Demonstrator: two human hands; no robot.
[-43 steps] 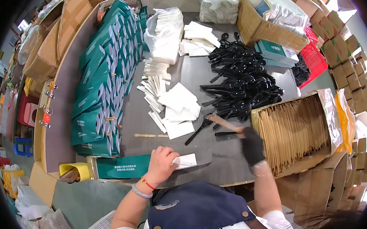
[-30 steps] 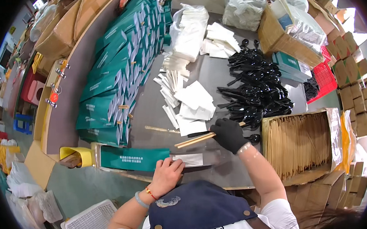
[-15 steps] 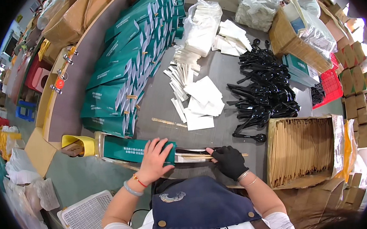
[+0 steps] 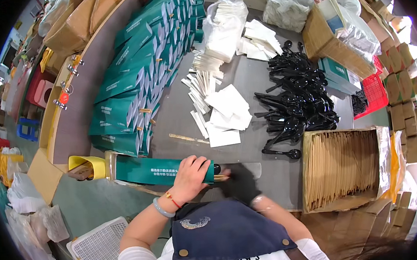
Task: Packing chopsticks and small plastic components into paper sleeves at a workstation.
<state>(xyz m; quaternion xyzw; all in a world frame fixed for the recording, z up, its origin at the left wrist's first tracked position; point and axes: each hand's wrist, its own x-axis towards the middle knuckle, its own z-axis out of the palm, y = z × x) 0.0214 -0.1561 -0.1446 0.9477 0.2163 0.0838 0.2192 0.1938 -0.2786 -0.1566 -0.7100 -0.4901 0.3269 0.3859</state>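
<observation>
A long green paper sleeve [image 4: 148, 169] lies along the near table edge. My left hand [image 4: 190, 176] presses on its right end. My right hand [image 4: 241, 183], in a black glove, grips wooden chopsticks [image 4: 220, 177] whose tips sit at the sleeve's open mouth. A black spoon handle shows at that same opening. A clear plastic wrapper [image 4: 252, 168] lies under my right hand.
Rows of filled green sleeves [image 4: 137, 82] cover the left of the table. White napkins [image 4: 226, 112] lie in the middle, black plastic spoons [image 4: 296, 99] to the right, a box of wrapped chopsticks [image 4: 341, 166] at near right. A yellow tape roll [image 4: 88, 167] sits near left.
My right hand carried chopsticks from the box on the right down to the near edge and pushed them toward the green sleeve's mouth. My left hand shifted onto the sleeve's end.
</observation>
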